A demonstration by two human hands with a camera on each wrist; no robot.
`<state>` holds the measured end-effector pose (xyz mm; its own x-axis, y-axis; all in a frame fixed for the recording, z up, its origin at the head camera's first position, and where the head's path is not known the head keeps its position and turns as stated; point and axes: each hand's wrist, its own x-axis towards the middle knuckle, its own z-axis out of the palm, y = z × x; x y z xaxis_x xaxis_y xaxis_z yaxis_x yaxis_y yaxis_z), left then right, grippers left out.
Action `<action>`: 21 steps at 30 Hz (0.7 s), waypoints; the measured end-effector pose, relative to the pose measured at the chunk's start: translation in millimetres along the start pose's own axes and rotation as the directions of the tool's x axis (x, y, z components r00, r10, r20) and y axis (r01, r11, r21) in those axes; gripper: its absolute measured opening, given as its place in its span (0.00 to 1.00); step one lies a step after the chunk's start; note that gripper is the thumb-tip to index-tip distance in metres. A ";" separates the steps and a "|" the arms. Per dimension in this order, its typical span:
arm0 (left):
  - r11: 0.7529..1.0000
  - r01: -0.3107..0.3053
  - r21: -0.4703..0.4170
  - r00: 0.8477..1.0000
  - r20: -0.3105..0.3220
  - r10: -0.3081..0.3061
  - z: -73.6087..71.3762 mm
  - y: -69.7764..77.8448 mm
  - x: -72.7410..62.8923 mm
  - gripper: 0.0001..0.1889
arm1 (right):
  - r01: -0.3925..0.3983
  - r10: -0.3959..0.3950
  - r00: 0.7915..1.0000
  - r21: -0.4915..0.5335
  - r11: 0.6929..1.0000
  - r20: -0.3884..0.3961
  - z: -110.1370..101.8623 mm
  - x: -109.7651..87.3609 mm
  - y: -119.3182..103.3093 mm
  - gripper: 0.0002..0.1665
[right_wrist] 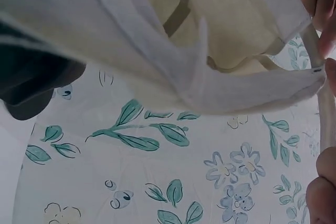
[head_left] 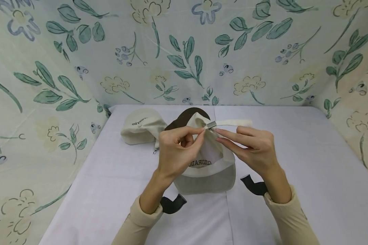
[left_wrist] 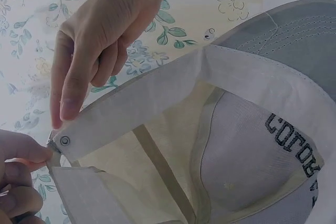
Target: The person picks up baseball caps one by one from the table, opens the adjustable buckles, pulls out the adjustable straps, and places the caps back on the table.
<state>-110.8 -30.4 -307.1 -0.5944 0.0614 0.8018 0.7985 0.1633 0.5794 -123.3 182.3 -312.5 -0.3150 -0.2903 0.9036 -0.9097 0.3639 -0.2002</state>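
A cream baseball cap with a grey brim (head_left: 205, 183) is held at its back, brim toward me; COLORADO lettering (left_wrist: 294, 142) shows through its inside. My left hand (head_left: 179, 146) pinches the fabric strap beside a metal buckle (head_left: 210, 125) between thumb and forefinger. From the other side my right hand (head_left: 254, 146) has its fingertips at the buckle, pinching the cap's edge there. A loose strap end (head_left: 234, 123) sticks out rightward behind the right hand's fingers. Close up, a metal eyelet (left_wrist: 65, 140) sits just below the right fingertips.
A second cream cap (head_left: 141, 126) lies behind to the left. A dark brown brim (head_left: 188, 117) shows behind the held cap. White cloth (head_left: 309, 153) covers the table, and a floral curtain (head_left: 187, 51) hangs around it. Black wrist mounts (head_left: 173, 204) stick out under the wrists.
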 end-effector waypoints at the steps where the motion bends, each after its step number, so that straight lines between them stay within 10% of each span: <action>1: 1.000 -0.006 -0.001 1.000 -0.005 0.006 -0.1 0.0 0.0 0.04 | 0.013 -0.012 1.000 0.012 1.000 -0.019 2.2 -0.5 0.4 0.16; 21: 0.996 -0.086 -0.012 0.996 -0.007 0.086 8.0 -0.5 0.0 0.05 | 0.041 -0.064 0.964 -0.091 0.995 -0.258 19.7 -4.7 -0.9 0.13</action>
<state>-111.9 -22.6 -308.5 -0.5233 0.0687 0.8494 0.8475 0.1456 0.5104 -126.4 165.9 -324.0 -0.1759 -0.0741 0.9816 -0.8935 0.4305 -0.1276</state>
